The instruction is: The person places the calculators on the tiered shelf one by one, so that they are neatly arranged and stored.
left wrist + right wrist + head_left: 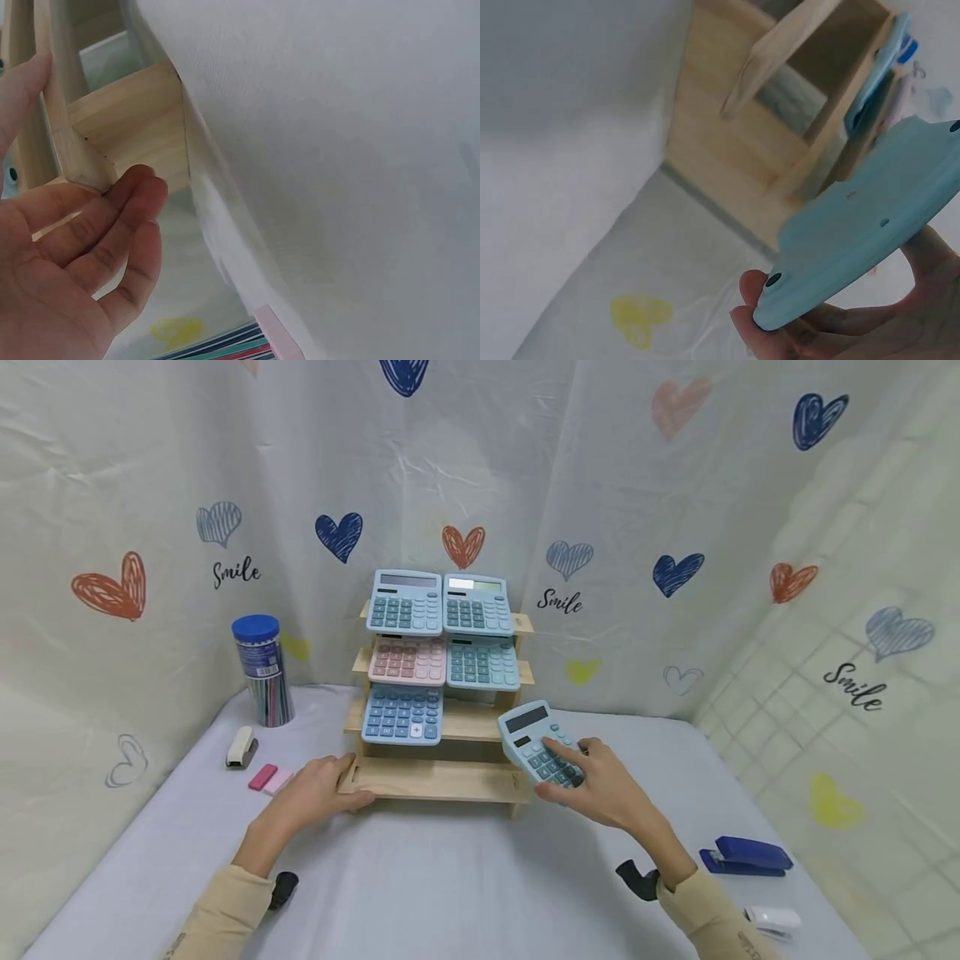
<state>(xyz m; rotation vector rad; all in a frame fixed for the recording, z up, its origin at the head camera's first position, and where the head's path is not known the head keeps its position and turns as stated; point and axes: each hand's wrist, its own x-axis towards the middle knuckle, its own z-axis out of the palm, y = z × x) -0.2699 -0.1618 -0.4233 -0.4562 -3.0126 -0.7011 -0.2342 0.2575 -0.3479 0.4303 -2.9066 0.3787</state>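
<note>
A stepped wooden rack (pixel 450 779) stands in the middle of the table. My left hand (pixel 318 789) grips the left end of its lowest shelf, thumb at the front edge; the left wrist view shows the fingertips against the shelf corner (pixel 90 169). To the right of the rack, my right hand (pixel 603 781) holds a light blue calculator (pixel 528 735), tilted, keys facing up. Its pale blue back (pixel 862 217) shows in the right wrist view, with fingers along its lower edge. Two light blue calculators (pixel 405 602) sit on the top shelf.
Below them are a pink calculator (pixel 408 661), a teal one (pixel 482 663) and a blue one (pixel 402 714). At left stand a blue-lidded tube (pixel 261 670), a white stapler (pixel 241 747) and erasers (pixel 263 777). A blue stapler (pixel 746 856) and a white object (pixel 774 919) lie at right.
</note>
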